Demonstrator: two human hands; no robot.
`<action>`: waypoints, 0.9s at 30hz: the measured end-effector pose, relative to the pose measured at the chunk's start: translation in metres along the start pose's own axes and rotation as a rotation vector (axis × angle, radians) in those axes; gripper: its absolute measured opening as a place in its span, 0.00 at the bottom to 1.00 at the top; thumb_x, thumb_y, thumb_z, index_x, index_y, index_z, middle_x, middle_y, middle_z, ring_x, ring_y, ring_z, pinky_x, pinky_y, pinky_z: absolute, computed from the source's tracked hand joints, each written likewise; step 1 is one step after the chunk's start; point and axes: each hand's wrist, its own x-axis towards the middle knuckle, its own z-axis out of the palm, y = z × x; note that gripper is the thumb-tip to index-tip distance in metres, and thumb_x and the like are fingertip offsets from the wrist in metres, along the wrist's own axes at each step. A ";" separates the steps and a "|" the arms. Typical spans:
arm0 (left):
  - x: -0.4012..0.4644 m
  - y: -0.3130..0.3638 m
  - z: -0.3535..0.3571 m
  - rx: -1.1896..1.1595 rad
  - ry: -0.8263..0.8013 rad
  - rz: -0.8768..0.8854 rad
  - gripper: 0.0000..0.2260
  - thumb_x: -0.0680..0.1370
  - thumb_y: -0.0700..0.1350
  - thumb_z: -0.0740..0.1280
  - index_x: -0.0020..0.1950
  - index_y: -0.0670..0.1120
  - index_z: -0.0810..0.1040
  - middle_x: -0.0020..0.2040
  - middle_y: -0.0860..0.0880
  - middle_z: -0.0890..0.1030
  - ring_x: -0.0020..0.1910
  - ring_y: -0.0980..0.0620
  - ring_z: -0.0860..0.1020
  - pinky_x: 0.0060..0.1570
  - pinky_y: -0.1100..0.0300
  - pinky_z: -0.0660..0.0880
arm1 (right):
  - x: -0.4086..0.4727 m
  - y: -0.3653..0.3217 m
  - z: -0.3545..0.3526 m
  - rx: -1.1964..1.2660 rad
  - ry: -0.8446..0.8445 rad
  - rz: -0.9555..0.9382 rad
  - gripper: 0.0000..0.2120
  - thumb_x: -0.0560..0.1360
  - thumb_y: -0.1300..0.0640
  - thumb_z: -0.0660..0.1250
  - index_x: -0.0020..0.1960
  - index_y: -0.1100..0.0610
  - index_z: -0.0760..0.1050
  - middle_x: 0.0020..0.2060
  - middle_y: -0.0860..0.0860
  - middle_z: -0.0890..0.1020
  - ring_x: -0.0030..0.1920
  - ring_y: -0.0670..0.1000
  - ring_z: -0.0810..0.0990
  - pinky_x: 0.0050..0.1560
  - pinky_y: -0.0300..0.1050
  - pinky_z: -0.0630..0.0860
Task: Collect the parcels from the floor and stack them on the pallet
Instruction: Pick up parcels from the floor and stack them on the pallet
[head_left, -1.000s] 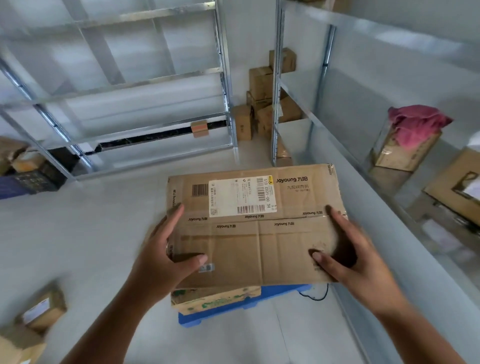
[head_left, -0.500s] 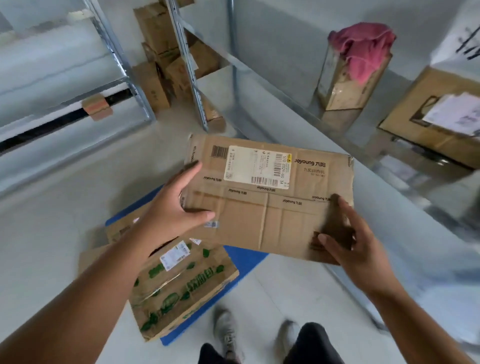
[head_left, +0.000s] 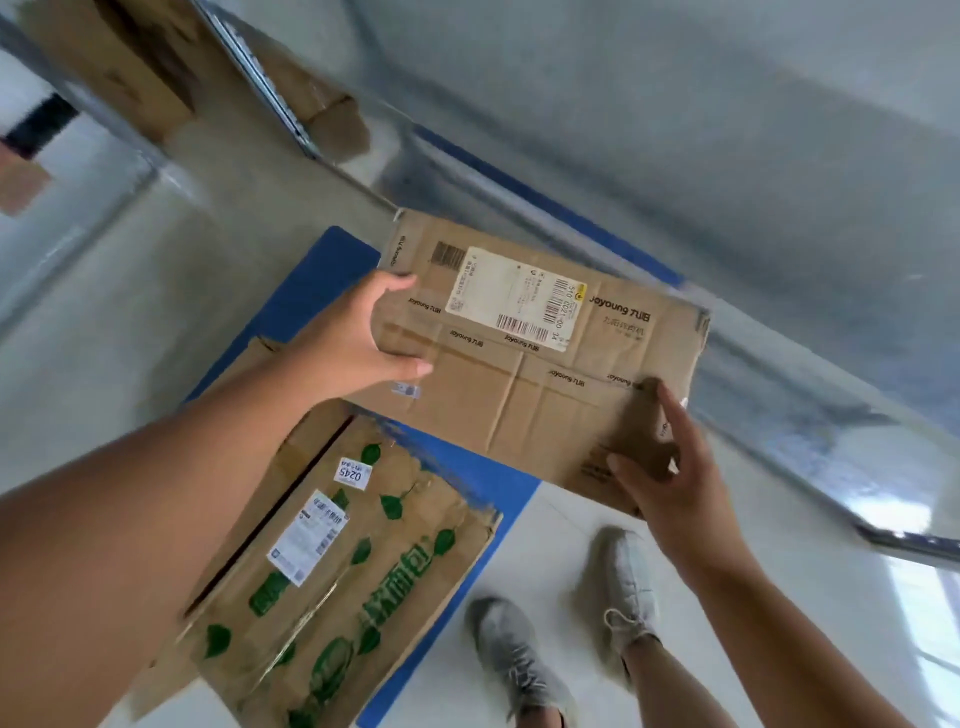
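I hold a flat brown Joyoung parcel (head_left: 540, 374) with a white barcode label over the far half of the blue pallet (head_left: 317, 291). My left hand (head_left: 363, 338) grips its left edge, thumb on top. My right hand (head_left: 670, 467) grips its near right corner, thumb on the top face. Whether the parcel touches the pallet is hidden by the parcel itself. A cardboard parcel with green print (head_left: 337, 571) and white labels lies on the pallet's near half, and the edge of another brown box (head_left: 260, 348) shows under my left forearm.
A metal shelf rack (head_left: 649, 218) runs along the right, close to the pallet. More cardboard boxes (head_left: 322, 109) stand on the floor at the upper left behind a rack post. My feet in grey shoes (head_left: 561, 639) stand on the pale floor at the pallet's near corner.
My view has tilted down and I have moved closer. The Joyoung parcel has come lower over the far part of the blue pallet, both hands still gripping it.
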 end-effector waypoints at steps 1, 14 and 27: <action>0.013 -0.014 0.011 0.030 -0.021 -0.008 0.44 0.63 0.64 0.83 0.72 0.76 0.61 0.74 0.66 0.66 0.67 0.58 0.69 0.59 0.56 0.68 | 0.007 0.018 0.014 0.015 0.012 0.006 0.45 0.73 0.64 0.78 0.72 0.24 0.62 0.67 0.51 0.74 0.60 0.51 0.78 0.66 0.57 0.78; 0.115 -0.121 0.106 0.109 -0.185 -0.066 0.54 0.64 0.52 0.87 0.70 0.84 0.52 0.82 0.56 0.64 0.78 0.51 0.64 0.69 0.48 0.65 | 0.050 0.154 0.138 0.054 0.004 0.165 0.47 0.74 0.63 0.76 0.75 0.27 0.56 0.71 0.44 0.65 0.59 0.22 0.66 0.51 0.16 0.65; 0.138 -0.163 0.121 0.179 -0.272 -0.138 0.61 0.65 0.49 0.86 0.71 0.86 0.43 0.85 0.54 0.58 0.82 0.46 0.61 0.76 0.39 0.62 | 0.049 0.174 0.194 0.117 -0.035 0.204 0.50 0.75 0.64 0.76 0.70 0.19 0.52 0.72 0.46 0.61 0.60 0.22 0.64 0.53 0.16 0.65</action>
